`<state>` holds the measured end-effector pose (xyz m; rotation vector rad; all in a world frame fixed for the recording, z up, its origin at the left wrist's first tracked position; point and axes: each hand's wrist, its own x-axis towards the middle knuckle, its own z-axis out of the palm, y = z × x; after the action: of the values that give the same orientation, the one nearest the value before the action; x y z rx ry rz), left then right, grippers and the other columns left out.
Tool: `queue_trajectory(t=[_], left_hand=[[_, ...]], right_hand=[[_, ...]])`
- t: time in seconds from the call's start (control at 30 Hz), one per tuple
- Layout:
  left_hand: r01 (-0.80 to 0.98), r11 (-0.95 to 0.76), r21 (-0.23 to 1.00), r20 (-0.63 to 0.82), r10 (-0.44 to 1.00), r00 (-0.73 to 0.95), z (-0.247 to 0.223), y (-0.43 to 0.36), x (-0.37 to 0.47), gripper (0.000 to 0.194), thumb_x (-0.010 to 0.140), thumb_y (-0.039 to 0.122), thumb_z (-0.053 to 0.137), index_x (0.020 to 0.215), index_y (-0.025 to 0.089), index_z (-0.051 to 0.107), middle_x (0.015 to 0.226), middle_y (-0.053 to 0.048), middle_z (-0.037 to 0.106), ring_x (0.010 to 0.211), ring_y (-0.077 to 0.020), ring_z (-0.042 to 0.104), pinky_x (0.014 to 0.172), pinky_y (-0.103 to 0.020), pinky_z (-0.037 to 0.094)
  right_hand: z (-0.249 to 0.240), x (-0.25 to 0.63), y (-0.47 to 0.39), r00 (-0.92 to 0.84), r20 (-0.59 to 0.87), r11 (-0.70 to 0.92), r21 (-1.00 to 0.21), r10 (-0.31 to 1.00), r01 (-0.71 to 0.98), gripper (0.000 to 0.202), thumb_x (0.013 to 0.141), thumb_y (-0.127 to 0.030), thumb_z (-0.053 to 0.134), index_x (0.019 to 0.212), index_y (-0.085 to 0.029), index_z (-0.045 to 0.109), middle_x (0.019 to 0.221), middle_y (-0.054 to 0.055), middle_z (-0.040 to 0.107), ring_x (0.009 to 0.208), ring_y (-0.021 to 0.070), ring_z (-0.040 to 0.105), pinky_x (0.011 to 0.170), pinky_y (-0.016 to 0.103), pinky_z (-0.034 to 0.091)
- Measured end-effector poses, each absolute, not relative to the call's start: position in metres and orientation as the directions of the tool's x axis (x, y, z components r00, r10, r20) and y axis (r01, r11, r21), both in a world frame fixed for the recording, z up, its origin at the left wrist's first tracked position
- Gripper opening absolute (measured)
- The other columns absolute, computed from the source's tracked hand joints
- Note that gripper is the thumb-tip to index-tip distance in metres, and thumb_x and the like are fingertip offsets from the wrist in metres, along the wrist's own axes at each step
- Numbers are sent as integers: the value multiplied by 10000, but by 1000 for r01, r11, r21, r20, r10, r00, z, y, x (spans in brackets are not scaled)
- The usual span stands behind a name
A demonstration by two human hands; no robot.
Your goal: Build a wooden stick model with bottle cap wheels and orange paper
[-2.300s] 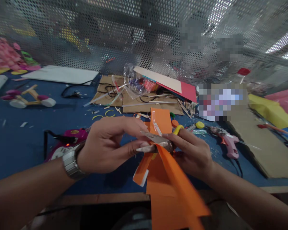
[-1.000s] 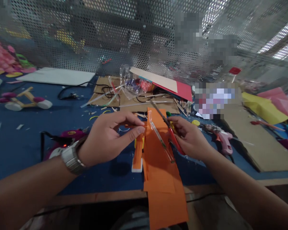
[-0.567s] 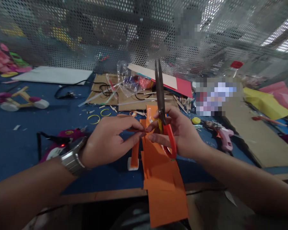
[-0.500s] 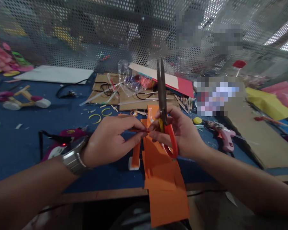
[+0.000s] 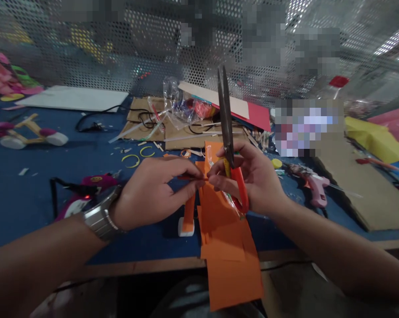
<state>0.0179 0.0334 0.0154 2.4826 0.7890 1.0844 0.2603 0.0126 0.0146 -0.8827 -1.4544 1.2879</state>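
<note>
My left hand [image 5: 159, 187], with a metal watch at the wrist, pinches a thin orange strip [image 5: 185, 178]. My right hand [image 5: 252, 179] holds scissors [image 5: 226, 115] with red handles, blades pointing up. Its thumb and index fingertips meet near the strip's right end, close to my left fingertips. Whatever lies between those fingertips is too small to tell. Beneath both hands, orange sheets [image 5: 234, 280] overlap and hang over the table's front edge. An orange strip with a white round piece [image 5: 186, 227] lies just left of them.
A purple glue gun [image 5: 98, 181] lies left, a pink glue gun [image 5: 318, 187] right. Cardboard [image 5: 186, 140], plastic wrapping and coloured sheets are at the back before a perforated metal screen [image 5: 146, 53]. A stick frame with wheels [image 5: 30, 132] stands far left; yellow rings [image 5: 130, 160] are nearer.
The view has shifted slightly. The scissors stand a little higher, and my right fingers have shifted slightly around them. My left hand keeps its pinch on the strip.
</note>
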Motion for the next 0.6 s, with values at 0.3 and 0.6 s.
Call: queue_trajectory(t=[0.3, 0.6], left_hand=[[384, -794, 471, 569, 606, 556, 17, 32, 17, 51, 1036, 235, 764, 1044, 237, 815, 992, -12, 892, 863, -191, 853, 813, -296, 677], [396, -771, 499, 531, 633, 563, 17, 31, 18, 55, 1033, 241, 750, 1046, 250, 803, 997, 18, 889, 867, -168, 853, 842, -270, 665]], right_hand=[[10, 262, 13, -243, 166, 163, -986, 956, -34, 580, 719, -347, 1097, 1091, -269, 658, 883, -30, 768, 729, 139, 723, 670, 273, 620], [9, 261, 13, -267, 179, 157, -982, 947, -102, 572, 731, -311, 1086, 1101, -265, 653, 855, -45, 761, 711, 126, 699, 639, 254, 611]])
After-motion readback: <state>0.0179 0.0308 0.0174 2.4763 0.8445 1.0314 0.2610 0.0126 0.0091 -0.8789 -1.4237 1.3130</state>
